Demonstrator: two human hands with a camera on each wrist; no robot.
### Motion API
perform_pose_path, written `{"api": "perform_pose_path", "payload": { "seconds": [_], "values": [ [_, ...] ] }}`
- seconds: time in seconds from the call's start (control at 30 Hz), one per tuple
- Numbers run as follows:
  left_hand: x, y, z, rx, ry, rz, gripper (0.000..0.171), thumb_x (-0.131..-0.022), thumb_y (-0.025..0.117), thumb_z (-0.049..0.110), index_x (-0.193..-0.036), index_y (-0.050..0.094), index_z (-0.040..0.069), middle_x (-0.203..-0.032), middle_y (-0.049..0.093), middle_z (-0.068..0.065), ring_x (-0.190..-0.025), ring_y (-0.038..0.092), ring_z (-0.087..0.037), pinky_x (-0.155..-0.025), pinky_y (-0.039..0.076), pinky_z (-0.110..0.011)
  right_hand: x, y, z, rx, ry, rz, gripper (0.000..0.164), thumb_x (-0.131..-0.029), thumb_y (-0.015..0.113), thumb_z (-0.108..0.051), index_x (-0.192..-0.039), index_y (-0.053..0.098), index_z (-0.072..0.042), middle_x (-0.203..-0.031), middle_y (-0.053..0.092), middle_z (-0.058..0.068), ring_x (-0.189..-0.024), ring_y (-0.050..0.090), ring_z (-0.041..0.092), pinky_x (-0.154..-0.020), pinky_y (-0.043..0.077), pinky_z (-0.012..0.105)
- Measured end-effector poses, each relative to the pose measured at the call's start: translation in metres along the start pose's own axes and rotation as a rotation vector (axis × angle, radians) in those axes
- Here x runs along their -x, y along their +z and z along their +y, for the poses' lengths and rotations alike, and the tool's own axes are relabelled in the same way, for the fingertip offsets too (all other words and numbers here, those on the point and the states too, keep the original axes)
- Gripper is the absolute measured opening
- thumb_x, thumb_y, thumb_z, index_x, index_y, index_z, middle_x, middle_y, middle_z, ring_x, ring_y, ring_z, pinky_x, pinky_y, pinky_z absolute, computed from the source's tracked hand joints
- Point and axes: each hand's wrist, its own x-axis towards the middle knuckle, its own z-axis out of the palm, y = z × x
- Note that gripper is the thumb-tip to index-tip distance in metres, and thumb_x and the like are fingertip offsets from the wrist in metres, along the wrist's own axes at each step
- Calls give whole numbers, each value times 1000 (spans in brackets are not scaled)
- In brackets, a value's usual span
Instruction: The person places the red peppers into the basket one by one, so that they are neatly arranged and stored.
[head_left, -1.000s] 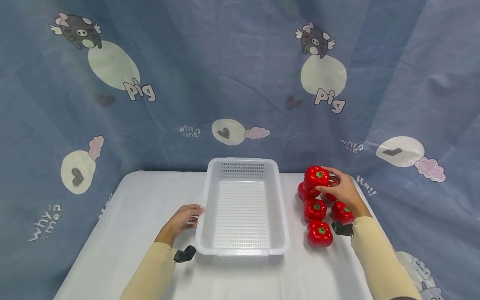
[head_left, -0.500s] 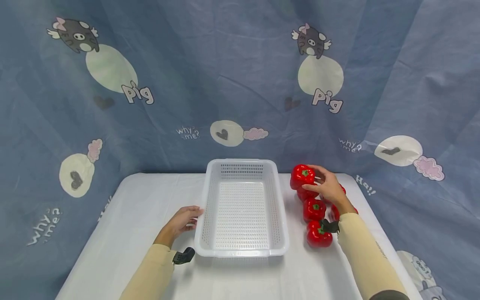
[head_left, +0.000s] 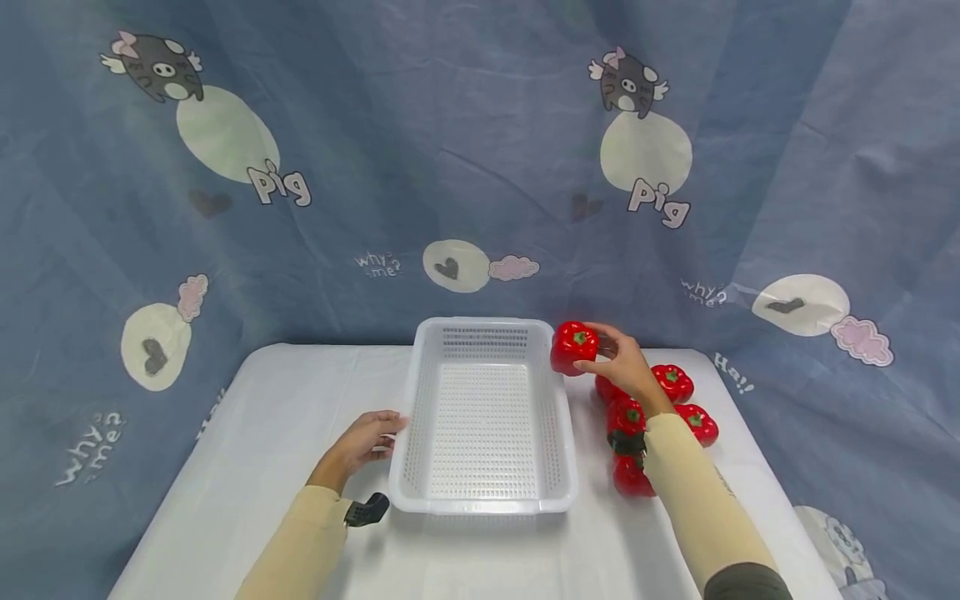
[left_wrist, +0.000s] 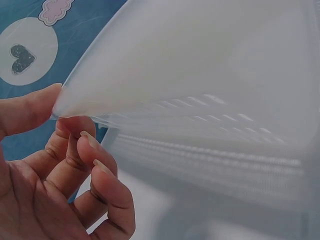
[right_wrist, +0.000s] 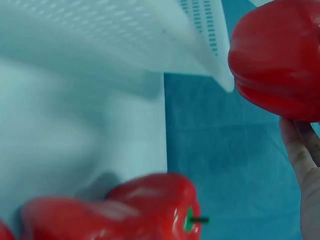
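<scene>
A red bell pepper (head_left: 573,350) with a green stem is held by my right hand (head_left: 624,365), raised at the far right corner of the white plastic basket (head_left: 486,506). In the right wrist view that same bell pepper (right_wrist: 277,57) fills the upper right, fingers beneath it. My left hand (head_left: 367,446) pinches the basket's left rim. The left wrist view shows thumb and forefinger on the basket edge (left_wrist: 150,65), the other fingers curled below it. Inside, the basket shows only its perforated floor.
On the right of the white table (head_left: 315,375) sit several more red peppers, among them one at the back (head_left: 672,382) and one at the right (head_left: 697,424); my right forearm partly covers others. A blue printed curtain (head_left: 480,125) hangs behind the table.
My right hand has carried the bell pepper leftward from above the other peppers to the basket's far right corner. My left hand has stayed on the rim.
</scene>
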Motion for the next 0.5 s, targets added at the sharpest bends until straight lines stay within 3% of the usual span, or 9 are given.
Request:
{"api": "perform_pose_path", "payload": {
  "seconds": [0.27, 0.5],
  "values": [
    [-3, 5, 3, 5, 5, -15, 34, -93, 61, 24, -118, 61, 0, -93, 66, -7, -78, 56, -20, -69, 48, -30, -10, 13, -11, 22, 0, -7, 76, -77, 81, -16, -143, 43, -13, -142, 44, 16, -127, 45, 40, -95, 46, 50],
    [2, 0, 1, 1, 10, -4, 34, -94, 61, 24, -117, 60, -1, -93, 65, -7, -78, 55, -20, -67, 47, -29, -28, 37, -19, 2, -10, -43, 73, -78, 80, -14, -142, 45, -12, -141, 46, 16, -125, 48, 38, -94, 47, 48]
  ]
}}
